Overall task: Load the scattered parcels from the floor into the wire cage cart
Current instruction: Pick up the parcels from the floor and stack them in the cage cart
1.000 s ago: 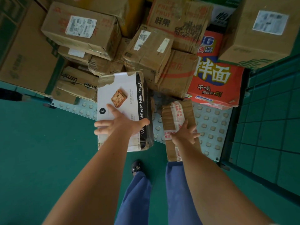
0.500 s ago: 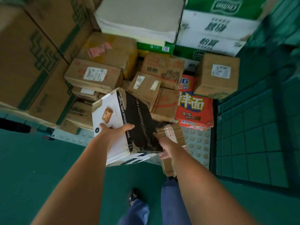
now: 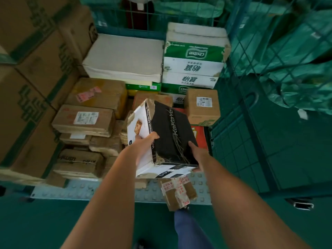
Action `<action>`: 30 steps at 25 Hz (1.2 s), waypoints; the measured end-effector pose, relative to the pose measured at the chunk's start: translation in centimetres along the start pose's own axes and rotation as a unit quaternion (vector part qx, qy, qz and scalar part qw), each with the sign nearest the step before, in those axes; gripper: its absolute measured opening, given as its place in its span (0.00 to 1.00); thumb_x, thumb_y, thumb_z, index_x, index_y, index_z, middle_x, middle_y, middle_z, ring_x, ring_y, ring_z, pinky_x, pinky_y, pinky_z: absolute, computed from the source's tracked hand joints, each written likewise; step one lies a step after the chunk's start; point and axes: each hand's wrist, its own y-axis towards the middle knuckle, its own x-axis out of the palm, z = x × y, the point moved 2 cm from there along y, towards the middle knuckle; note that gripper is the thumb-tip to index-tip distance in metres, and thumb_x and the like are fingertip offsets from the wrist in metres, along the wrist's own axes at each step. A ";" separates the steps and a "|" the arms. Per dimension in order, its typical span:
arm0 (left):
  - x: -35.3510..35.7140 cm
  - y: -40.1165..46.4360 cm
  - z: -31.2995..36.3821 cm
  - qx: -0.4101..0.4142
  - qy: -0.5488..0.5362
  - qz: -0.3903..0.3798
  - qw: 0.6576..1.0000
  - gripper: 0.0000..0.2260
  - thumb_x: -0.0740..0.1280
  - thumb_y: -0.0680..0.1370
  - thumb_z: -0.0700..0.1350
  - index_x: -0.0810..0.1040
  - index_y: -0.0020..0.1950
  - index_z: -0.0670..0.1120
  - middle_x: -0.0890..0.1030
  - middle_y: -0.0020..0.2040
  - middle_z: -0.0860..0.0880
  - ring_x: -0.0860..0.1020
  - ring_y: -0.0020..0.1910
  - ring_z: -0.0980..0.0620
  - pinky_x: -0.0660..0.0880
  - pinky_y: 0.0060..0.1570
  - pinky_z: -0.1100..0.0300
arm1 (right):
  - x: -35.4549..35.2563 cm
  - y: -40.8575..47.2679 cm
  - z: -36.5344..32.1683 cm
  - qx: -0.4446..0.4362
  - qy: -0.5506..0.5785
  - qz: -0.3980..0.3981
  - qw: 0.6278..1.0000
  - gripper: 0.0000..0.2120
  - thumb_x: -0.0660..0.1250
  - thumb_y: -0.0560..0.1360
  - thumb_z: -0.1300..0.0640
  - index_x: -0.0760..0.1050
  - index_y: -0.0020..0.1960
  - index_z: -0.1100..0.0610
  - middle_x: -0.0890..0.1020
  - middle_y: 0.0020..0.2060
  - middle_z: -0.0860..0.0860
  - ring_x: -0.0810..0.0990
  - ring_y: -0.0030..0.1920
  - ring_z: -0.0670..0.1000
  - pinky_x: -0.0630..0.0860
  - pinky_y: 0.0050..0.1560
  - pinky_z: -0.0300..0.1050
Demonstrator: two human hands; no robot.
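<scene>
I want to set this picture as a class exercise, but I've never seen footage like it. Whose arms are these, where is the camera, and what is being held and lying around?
No machine here: these are a person's two bare arms, filmed by a wide-angle camera worn on their head, looking down. The left hand and right hand grip a black-and-white toast box from either side, lifted above the pile. Ahead is the wire cage cart, its studded floor stacked with brown cardboard parcels, a white flat box and green-and-white cartons. A small taped parcel lies at the cart's front edge.
</scene>
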 end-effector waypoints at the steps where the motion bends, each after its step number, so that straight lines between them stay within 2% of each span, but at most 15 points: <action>1: 1.7 1.2 0.6 0.007 0.009 -0.010 1.000 0.36 0.62 0.72 0.63 0.56 0.75 0.51 0.62 0.72 0.46 0.62 0.70 0.40 0.59 0.68 0.42 | -1.1 1.0 0.0 -0.004 -0.002 0.033 0.999 0.42 0.63 0.73 0.33 0.63 0.73 0.63 0.72 0.67 0.60 0.73 0.64 0.62 0.73 0.59 0.54; 3: 5.2 4.5 1.3 0.019 -0.003 -0.006 1.000 0.38 0.61 0.65 0.67 0.60 0.73 0.55 0.64 0.72 0.46 0.65 0.68 0.40 0.60 0.69 0.42 | -3.4 2.9 -0.1 -0.005 -0.016 0.088 0.996 0.40 0.62 0.74 0.33 0.65 0.71 0.64 0.74 0.63 0.60 0.75 0.60 0.61 0.73 0.55 0.50; 4: 7.0 6.2 1.8 0.019 -0.019 0.010 1.000 0.35 0.61 0.68 0.66 0.60 0.73 0.56 0.63 0.73 0.45 0.66 0.67 0.41 0.62 0.68 0.44 | -4.5 4.2 -0.2 -0.001 -0.022 0.111 0.994 0.40 0.61 0.74 0.33 0.66 0.70 0.64 0.75 0.62 0.60 0.76 0.59 0.61 0.73 0.53 0.50; 6: 10.7 8.6 3.3 0.044 -0.023 0.053 0.997 0.26 0.59 0.79 0.54 0.59 0.76 0.54 0.61 0.73 0.44 0.69 0.63 0.43 0.68 0.60 0.51 | -6.9 7.5 -0.4 0.002 -0.030 0.161 0.986 0.40 0.61 0.74 0.33 0.64 0.70 0.65 0.75 0.63 0.61 0.75 0.61 0.62 0.74 0.56 0.52; 7: 12.4 9.6 3.8 0.050 -0.016 0.065 0.997 0.23 0.57 0.82 0.49 0.58 0.77 0.52 0.61 0.72 0.43 0.70 0.59 0.44 0.69 0.57 0.53 | -7.9 9.1 -0.5 -0.002 -0.037 0.191 0.981 0.40 0.60 0.75 0.33 0.63 0.71 0.65 0.73 0.66 0.62 0.74 0.63 0.62 0.73 0.60 0.53; 9: 15.8 12.4 4.3 0.049 -0.004 0.061 0.997 0.21 0.56 0.83 0.43 0.60 0.77 0.50 0.66 0.70 0.42 0.71 0.58 0.44 0.71 0.54 0.55 | -9.6 12.6 -0.8 -0.001 -0.057 0.227 0.972 0.41 0.60 0.76 0.35 0.58 0.74 0.66 0.67 0.70 0.63 0.68 0.68 0.64 0.68 0.65 0.55; 10: 17.2 14.6 4.2 0.048 0.004 0.064 0.997 0.21 0.57 0.83 0.41 0.60 0.76 0.48 0.69 0.69 0.42 0.73 0.59 0.43 0.72 0.56 0.55 | -10.3 14.5 -1.0 -0.004 -0.065 0.239 0.969 0.40 0.60 0.77 0.37 0.57 0.74 0.66 0.66 0.71 0.63 0.67 0.69 0.64 0.68 0.65 0.55; 12: 18.9 18.6 3.6 0.034 0.032 0.063 0.997 0.23 0.57 0.81 0.42 0.59 0.77 0.49 0.70 0.70 0.43 0.73 0.64 0.42 0.73 0.62 0.49 | -10.9 17.3 -1.3 -0.006 -0.076 0.250 0.965 0.38 0.62 0.77 0.39 0.56 0.74 0.66 0.65 0.71 0.63 0.65 0.70 0.64 0.68 0.64 0.56; 15: 20.9 23.5 2.6 0.034 0.072 0.064 0.995 0.28 0.58 0.79 0.42 0.55 0.78 0.55 0.63 0.75 0.44 0.68 0.70 0.41 0.71 0.64 0.42 | -10.7 20.8 -0.6 0.012 -0.083 0.263 0.961 0.37 0.61 0.78 0.41 0.56 0.74 0.66 0.64 0.71 0.63 0.63 0.70 0.64 0.66 0.66 0.55; 18: 22.4 25.3 3.1 0.031 0.063 0.066 0.995 0.29 0.58 0.81 0.40 0.51 0.79 0.56 0.57 0.77 0.46 0.63 0.72 0.40 0.67 0.69 0.44 | -10.4 23.3 0.4 0.018 -0.061 0.285 0.956 0.34 0.60 0.79 0.43 0.56 0.73 0.66 0.63 0.71 0.63 0.62 0.70 0.64 0.63 0.68 0.55; 22: 23.6 28.8 3.0 0.065 0.113 0.059 0.990 0.34 0.60 0.79 0.34 0.48 0.79 0.54 0.56 0.78 0.49 0.62 0.73 0.42 0.65 0.69 0.52 | -8.7 25.8 1.1 -0.042 -0.054 0.306 0.949 0.30 0.58 0.81 0.49 0.53 0.76 0.62 0.59 0.70 0.61 0.63 0.67 0.63 0.71 0.62 0.54; 25: 24.0 31.7 2.3 0.071 0.106 0.040 0.991 0.38 0.60 0.78 0.34 0.45 0.79 0.58 0.56 0.78 0.50 0.64 0.72 0.41 0.69 0.67 0.45 | -7.5 27.6 1.5 -0.086 -0.066 0.290 0.951 0.29 0.57 0.82 0.50 0.49 0.78 0.54 0.56 0.73 0.58 0.58 0.71 0.63 0.66 0.66 0.56; 28: 24.0 33.3 1.9 0.059 0.085 0.033 0.994 0.38 0.60 0.78 0.36 0.44 0.76 0.66 0.58 0.76 0.53 0.66 0.70 0.41 0.71 0.65 0.43 | -7.2 29.0 1.7 -0.071 -0.112 0.294 0.947 0.27 0.52 0.83 0.45 0.48 0.79 0.46 0.53 0.75 0.55 0.56 0.71 0.61 0.68 0.62 0.54; 30: 24.0 33.8 1.7 0.044 0.059 0.022 0.997 0.37 0.60 0.79 0.35 0.46 0.76 0.66 0.61 0.75 0.53 0.67 0.70 0.42 0.71 0.65 0.41 | -7.0 29.0 1.4 -0.060 -0.135 0.298 0.943 0.26 0.50 0.83 0.46 0.48 0.79 0.45 0.52 0.75 0.55 0.55 0.72 0.61 0.70 0.61 0.54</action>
